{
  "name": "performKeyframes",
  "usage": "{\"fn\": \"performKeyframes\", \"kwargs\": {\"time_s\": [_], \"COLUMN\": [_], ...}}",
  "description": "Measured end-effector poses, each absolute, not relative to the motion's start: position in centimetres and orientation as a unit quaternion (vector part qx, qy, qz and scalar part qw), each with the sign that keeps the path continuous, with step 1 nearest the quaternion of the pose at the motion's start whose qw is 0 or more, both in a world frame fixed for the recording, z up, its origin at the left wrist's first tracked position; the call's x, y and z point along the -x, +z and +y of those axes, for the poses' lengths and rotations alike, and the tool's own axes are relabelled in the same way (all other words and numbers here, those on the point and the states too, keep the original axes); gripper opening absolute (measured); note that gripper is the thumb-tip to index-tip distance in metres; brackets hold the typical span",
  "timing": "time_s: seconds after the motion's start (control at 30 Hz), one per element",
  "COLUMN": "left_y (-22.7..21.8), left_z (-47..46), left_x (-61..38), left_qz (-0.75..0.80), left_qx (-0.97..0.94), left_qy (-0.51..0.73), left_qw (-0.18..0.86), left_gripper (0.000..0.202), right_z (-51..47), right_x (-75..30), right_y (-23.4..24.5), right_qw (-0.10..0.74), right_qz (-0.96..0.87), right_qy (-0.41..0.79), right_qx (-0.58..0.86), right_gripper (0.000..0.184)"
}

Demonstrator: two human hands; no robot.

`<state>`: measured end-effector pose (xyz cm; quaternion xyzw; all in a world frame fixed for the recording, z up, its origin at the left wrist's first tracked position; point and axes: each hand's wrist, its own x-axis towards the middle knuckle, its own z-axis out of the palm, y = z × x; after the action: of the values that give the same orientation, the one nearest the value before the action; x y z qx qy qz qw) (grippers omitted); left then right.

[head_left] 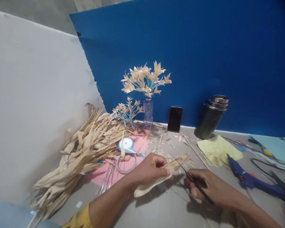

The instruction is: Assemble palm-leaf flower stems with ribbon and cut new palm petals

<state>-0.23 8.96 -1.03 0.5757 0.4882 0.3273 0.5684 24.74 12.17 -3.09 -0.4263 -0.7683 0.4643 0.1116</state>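
Note:
My left hand (pixel 152 169) pinches a pale dried corn husk (pixel 148 187), which slants up to the right and sticks out past both sides of the fingers. The fingers of my right hand (pixel 204 186) are wrapped round a slim dark tool (pixel 198 186) with a thin pointed end. That tip lies over the upper part of the husk; whether it touches is unclear, and the tool's exact kind does not show. Left of my left hand are a roll of light blue tape (pixel 126 143) and a ring of wire (pixel 118 167) on a pink sheet (pixel 97 175).
A large heap of dried husks (pixel 85 155) fills the left side. Husk flowers stand in a clear bottle (pixel 148 115) at the back, near a phone (pixel 175 119) and a dark flask (pixel 211 117). Yellow paper (pixel 219 150) and a blue glue gun (pixel 249 180) lie right.

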Motion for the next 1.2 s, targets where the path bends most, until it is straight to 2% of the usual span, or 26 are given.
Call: {"fn": "performKeyframes", "kwargs": {"time_s": [0.13,0.2,0.37,0.5,0.67,0.8,0.93,1.07,1.2], "left_y": [-0.8,-0.8,-1.4,-2.4,-2.9,-2.8,-3.0,-2.7,-2.4], "left_z": [9.0,9.2,9.7,8.9,7.8,8.2,9.3,9.7,9.4], "left_x": [0.7,1.0,0.6,-1.2,-2.9,-2.9,-2.2,-1.6,-1.7], "left_qz": [0.482,0.477,0.478,0.465,0.460,0.506,0.521,0.518,0.500], "left_qx": [-0.570,-0.565,-0.509,-0.471,-0.501,-0.478,-0.459,-0.443,-0.434], "left_qy": [0.315,0.320,0.372,0.398,0.367,0.394,0.460,0.514,0.502], "left_qw": [0.587,0.593,0.611,0.636,0.635,0.600,0.553,0.520,0.557], "left_gripper": [0.011,0.013,0.021,0.028,0.023,0.022,0.024,0.027,0.028], "right_z": [11.8,11.9,12.0,11.1,10.3,11.1,11.6,11.4,11.0], "right_x": [-24.6,-24.7,-24.1,-22.8,-22.0,-22.9,-23.9,-24.0,-23.6], "right_y": [-3.1,-3.2,-3.1,-2.6,-1.9,-2.0,-2.6,-3.1,-3.2], "right_qw": [0.106,0.107,0.187,0.271,0.339,0.368,0.297,0.196,0.133], "right_qz": [-0.755,-0.755,-0.700,-0.623,-0.604,-0.576,-0.650,-0.735,-0.764], "right_qy": [0.469,0.464,0.518,0.587,0.496,0.454,0.490,0.479,0.454], "right_qx": [0.445,0.451,0.454,0.441,0.524,0.571,0.500,0.439,0.439], "right_gripper": [0.033,0.039,0.028,0.038,0.029,0.031,0.037,0.024,0.017]}}
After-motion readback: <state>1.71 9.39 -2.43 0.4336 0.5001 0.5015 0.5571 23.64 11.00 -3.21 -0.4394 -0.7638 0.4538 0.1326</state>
